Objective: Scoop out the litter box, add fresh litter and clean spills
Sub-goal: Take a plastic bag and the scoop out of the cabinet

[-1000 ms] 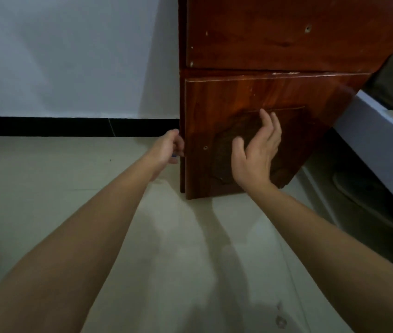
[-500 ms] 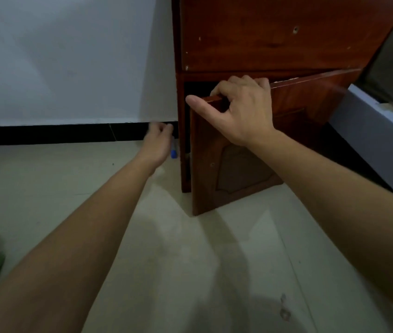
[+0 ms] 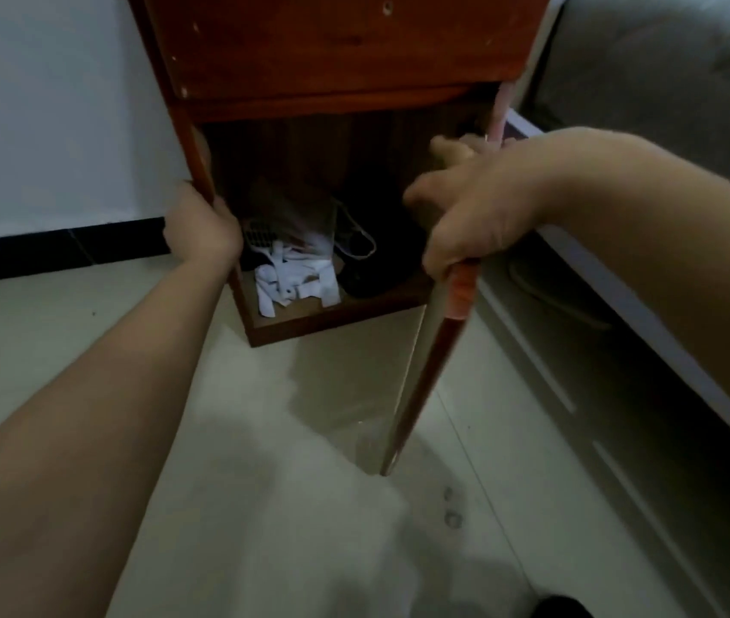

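The litter box is nowhere in view, nor any fresh litter. The nearest thing to the job is a pale slotted thing [image 3: 258,237] at the left front of the open compartment. It may be a scoop, though the dim light and blur leave that unsure. Just beside it to the right lies a heap of white crumpled strips [image 3: 296,283]. Beyond those are a thin looped cord [image 3: 359,243] and a dark shapeless lump [image 3: 376,274] that I cannot name.

All of this sits on the floor of the red-brown wooden cabinet [image 3: 332,46], low down and ahead of me, between my two hands. My left hand [image 3: 202,229] is the nearer one. Its fingers are wrapped round the cabinet's left upright, almost touching the slotted thing's corner of the compartment. My right hand [image 3: 470,216] grips the top edge of the red-brown cabinet door [image 3: 425,376], fingers curled over it. The door stands wide open, edge-on to me, its long side running from the hinge down towards my knees.

I judge that the left hand should reach in, since it need only let go and move right and inward while the right hand keeps the door out of the way.

Around the cabinet are pale floor tiles [image 3: 265,461], a white wall [image 3: 42,104] with a black skirting strip [image 3: 55,249], and a grey upholstered edge [image 3: 644,82] to my right.
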The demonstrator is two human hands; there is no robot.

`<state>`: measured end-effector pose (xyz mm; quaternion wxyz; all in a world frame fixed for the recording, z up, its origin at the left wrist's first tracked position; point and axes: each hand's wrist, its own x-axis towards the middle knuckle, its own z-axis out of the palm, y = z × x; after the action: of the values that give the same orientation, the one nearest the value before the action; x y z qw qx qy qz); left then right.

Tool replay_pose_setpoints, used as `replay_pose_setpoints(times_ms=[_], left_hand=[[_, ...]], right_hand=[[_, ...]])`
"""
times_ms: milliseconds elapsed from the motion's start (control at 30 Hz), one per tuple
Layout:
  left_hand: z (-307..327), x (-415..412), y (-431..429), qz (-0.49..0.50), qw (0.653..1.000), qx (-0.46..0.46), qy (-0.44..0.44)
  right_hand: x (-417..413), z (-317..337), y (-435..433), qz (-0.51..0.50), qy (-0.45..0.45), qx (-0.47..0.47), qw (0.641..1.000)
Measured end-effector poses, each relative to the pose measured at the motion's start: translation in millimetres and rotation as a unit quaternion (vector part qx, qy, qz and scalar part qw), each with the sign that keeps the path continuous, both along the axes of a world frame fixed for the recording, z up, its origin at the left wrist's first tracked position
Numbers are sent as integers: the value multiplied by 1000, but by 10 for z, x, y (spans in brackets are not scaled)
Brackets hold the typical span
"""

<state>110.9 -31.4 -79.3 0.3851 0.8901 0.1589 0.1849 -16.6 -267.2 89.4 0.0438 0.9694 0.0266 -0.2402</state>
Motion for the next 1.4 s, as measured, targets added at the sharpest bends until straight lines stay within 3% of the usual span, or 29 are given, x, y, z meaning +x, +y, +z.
replay_pose_setpoints(times_ms=[133, 300, 400, 500, 600, 733, 800, 867, 1000, 1100, 1233, 1400], left_hand=[[-21, 1, 8, 0, 1000, 11, -12], [-47, 42, 9, 2, 1000, 20, -6], [-83, 71, 8, -5, 1000, 2, -4], [-93, 52, -5, -9, 1000, -8, -5], [-48, -10, -52, -7, 1000, -5, -3], [-59, -96, -55, -19, 999, 0, -31], [-107, -144, -24, -30, 998, -9, -57], [-193, -195, 22, -21, 997, 5, -77], [-579, -292, 78, -74, 987, 132, -55], [-1024, -343, 49, -169, 962, 212, 17], [-1611, -407, 48, -248, 926, 221, 182], [-2131, -435, 76, -305, 837, 285, 353]], right_hand=[[-49, -58, -513, -109, -45, -124, 985], [-138, -195, -1124, -227, -176, -125, 949], [-118, -311, -1443, -212, -305, -136, 918], [-24, -404, -1443, -182, -350, -201, 897], [138, -534, -1346, -175, -379, -179, 891], [403, -833, -1134, -51, -407, -172, 896], [516, -1046, -961, 35, -402, -154, 902], [615, -1348, -763, 93, -342, -124, 927], [774, -2021, -430, 55, -181, -7, 982], [948, -2412, -285, 36, -125, 45, 990], [1283, -2730, -140, 20, -95, 99, 990], [1766, -3020, 166, -32, -117, 232, 965]])
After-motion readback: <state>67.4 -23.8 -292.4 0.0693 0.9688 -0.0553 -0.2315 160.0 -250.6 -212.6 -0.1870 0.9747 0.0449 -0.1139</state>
